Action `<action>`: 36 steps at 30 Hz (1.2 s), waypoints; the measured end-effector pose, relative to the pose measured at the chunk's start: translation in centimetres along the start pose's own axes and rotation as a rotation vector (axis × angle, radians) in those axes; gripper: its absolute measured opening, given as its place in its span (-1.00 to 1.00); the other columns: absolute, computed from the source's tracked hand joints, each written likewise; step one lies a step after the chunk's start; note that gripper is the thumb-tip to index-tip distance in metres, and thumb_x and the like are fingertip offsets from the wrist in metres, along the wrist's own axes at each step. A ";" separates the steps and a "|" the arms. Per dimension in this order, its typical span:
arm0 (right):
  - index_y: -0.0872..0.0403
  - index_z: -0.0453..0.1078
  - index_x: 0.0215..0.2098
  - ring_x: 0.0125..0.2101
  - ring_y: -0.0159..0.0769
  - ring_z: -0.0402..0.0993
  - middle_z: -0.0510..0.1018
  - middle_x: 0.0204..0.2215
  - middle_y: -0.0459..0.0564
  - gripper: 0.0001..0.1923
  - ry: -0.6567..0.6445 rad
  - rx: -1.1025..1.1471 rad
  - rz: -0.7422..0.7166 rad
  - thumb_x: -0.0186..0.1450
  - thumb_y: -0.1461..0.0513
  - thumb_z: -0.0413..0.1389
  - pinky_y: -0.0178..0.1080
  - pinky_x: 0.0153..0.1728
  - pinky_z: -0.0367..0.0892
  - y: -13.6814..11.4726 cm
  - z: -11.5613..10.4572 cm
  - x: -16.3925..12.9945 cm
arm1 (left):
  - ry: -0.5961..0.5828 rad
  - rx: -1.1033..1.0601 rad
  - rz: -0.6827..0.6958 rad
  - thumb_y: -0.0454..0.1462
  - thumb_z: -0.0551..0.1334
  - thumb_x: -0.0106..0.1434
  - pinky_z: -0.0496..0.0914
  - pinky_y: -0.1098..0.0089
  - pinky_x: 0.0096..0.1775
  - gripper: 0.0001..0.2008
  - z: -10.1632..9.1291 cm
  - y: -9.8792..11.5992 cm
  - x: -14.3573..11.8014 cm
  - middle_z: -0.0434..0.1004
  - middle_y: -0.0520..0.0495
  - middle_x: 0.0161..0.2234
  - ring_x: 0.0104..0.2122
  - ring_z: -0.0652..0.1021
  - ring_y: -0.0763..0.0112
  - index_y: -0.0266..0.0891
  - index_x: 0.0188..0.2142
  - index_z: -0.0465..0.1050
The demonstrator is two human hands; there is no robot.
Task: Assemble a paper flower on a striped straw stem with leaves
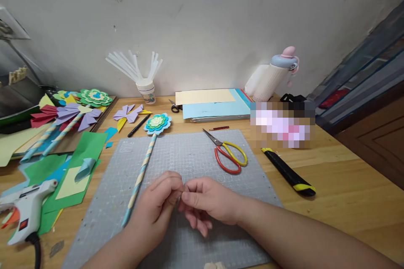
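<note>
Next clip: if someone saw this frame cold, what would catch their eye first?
Probably the two hands, left hand and right hand, meeting fingertip to fingertip over the grey cutting mat; whether they pinch anything cannot be told. Next, the paper flower on its striped stick at the mat's far left, and the red-and-yellow scissors lying on the mat's right.

Both hands [181, 204] meet fingertip to fingertip over the cutting mat [189, 155] (paper flower [157, 123] lying alongside).

Paper flower stick [140, 172] lying on mat [195, 151]
</note>
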State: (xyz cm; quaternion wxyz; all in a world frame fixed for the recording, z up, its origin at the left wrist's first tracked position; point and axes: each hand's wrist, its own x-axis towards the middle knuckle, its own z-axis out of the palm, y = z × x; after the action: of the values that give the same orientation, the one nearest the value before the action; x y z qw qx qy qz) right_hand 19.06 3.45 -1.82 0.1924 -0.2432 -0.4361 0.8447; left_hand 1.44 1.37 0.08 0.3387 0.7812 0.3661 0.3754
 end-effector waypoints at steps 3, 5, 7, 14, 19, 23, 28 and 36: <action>0.12 0.29 -0.37 -0.79 -0.50 0.34 0.44 -0.69 -0.18 -0.51 0.017 -0.029 0.003 0.20 -0.16 0.09 -0.49 -0.81 0.16 0.3 0.2 0.3 | 0.006 0.041 -0.017 -0.43 -0.01 0.36 0.26 0.44 -0.34 -0.80 0.0 0.0 -0.1 0.28 0.04 -0.43 -0.40 0.35 0.45 -0.17 -0.38 0.22; 0.11 0.27 -0.36 -0.78 -0.49 0.35 0.44 -0.68 -0.19 -0.50 0.020 -0.035 0.011 0.19 -0.17 0.09 -0.48 -0.81 0.17 0.4 0.2 0.5 | 0.008 0.054 -0.027 -0.42 -0.02 0.36 0.25 0.42 -0.35 -0.80 0.0 0.1 0.0 0.27 0.03 -0.43 -0.41 0.34 0.44 -0.17 -0.38 0.21; 0.11 0.27 -0.37 -0.78 -0.49 0.35 0.44 -0.67 -0.20 -0.49 0.016 -0.043 0.022 0.17 -0.18 0.10 -0.47 -0.81 0.18 0.4 0.1 0.4 | 0.002 0.054 -0.033 -0.42 -0.02 0.36 0.25 0.41 -0.34 -0.80 0.0 0.2 0.0 0.27 0.02 -0.42 -0.40 0.34 0.41 -0.17 -0.38 0.21; 0.19 0.35 -0.60 -0.80 -0.52 0.35 0.46 -0.73 -0.13 -0.40 -0.159 -0.097 0.147 0.10 -0.21 0.14 -0.49 -0.81 0.18 -0.4 -0.9 -0.1 | -0.070 -0.039 -0.004 -0.39 -0.01 0.36 0.27 0.40 -0.30 -0.81 0.2 0.4 -0.3 0.32 -0.01 -0.38 -0.36 0.36 0.40 -0.17 -0.36 0.26; 0.18 0.36 -0.62 -0.80 -0.51 0.35 0.46 -0.74 -0.14 -0.39 -0.178 -0.119 0.175 0.02 -0.23 0.18 -0.49 -0.81 0.19 -0.7 -1.1 0.0 | -0.098 -0.149 -0.065 -0.31 -0.01 0.39 0.28 0.40 -0.31 -0.78 0.3 0.5 -0.3 0.31 -0.01 -0.40 -0.38 0.36 0.41 -0.18 -0.40 0.24; 0.19 0.35 -0.65 -0.81 -0.49 0.34 0.45 -0.75 -0.11 -0.35 -0.162 -0.151 0.170 -0.02 -0.26 0.18 -0.47 -0.82 0.18 -0.5 -0.8 0.1 | -0.131 -0.248 -0.129 -0.23 0.00 0.40 0.30 0.41 -0.31 -0.77 0.3 0.5 -0.2 0.31 -0.01 -0.38 -0.38 0.37 0.42 -0.19 -0.41 0.23; 0.15 0.32 -0.63 -0.83 -0.55 0.24 0.38 -0.76 -0.18 -0.39 0.031 -0.224 0.040 0.06 -0.24 0.13 -0.48 -0.84 0.11 0.0 0.2 0.0 | -0.106 -0.338 -0.193 -0.22 0.01 0.39 0.30 0.40 -0.30 -0.80 0.1 0.3 -0.2 0.30 -0.01 -0.33 -0.36 0.36 0.42 -0.19 -0.38 0.22; 0.13 0.37 -0.57 -0.77 -0.58 0.17 0.31 -0.74 -0.23 -0.58 0.218 -0.385 -0.161 0.24 -0.03 0.11 -0.48 -0.79 0.08 0.5 0.6 -0.3 | -0.098 -0.468 -0.227 -0.24 -0.01 0.40 0.34 0.41 -0.30 -0.82 0.2 0.4 -0.1 0.29 -0.01 -0.26 -0.36 0.40 0.46 -0.18 -0.35 0.22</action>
State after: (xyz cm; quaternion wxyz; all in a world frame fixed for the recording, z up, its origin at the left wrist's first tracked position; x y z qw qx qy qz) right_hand 18.87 2.64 -1.88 0.2552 -0.3296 -0.5838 0.6967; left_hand 1.73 1.04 0.29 0.5675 0.6527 0.3376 0.3714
